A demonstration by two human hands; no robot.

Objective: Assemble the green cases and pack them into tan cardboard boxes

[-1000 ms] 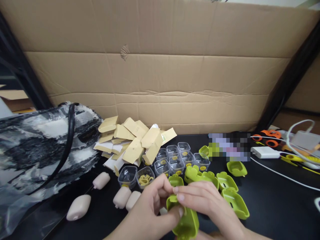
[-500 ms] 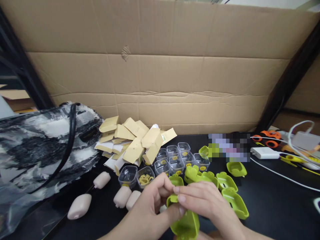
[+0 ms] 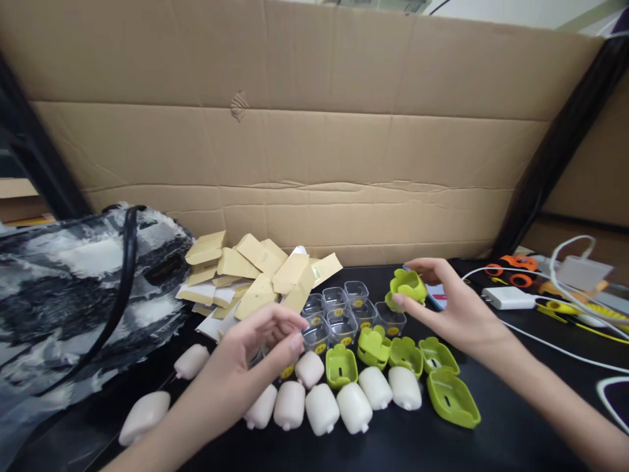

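Observation:
My right hand (image 3: 445, 301) has its thumb and fingers closed around a green flower-edged plastic holder (image 3: 407, 287) at the back right, by the clear cups. My left hand (image 3: 260, 351) hovers over the left side of the table with thumb and fingers apart, nothing visible between them. Several similar green holders (image 3: 341, 367) lie in the middle and to the right. In front of them is a row of cream and pale pink barrel-shaped pieces (image 3: 322, 410) with small nubs. Clear plastic cups (image 3: 341, 324) with yellow stickers stand behind; my left hand partly covers those on the left.
Flattened tan cartons (image 3: 260, 262) are heaped at the back left, beside a black-and-white bag (image 3: 88, 282). A white charger (image 3: 508, 298), cables and orange-handled scissors (image 3: 521, 270) lie on the right. A cardboard sheet (image 3: 314, 144) rises behind the table.
My hands have parted from the green piece they worked on together near the front. The right went to the back right; the left moved left and up, uncovering the row of pale pieces.

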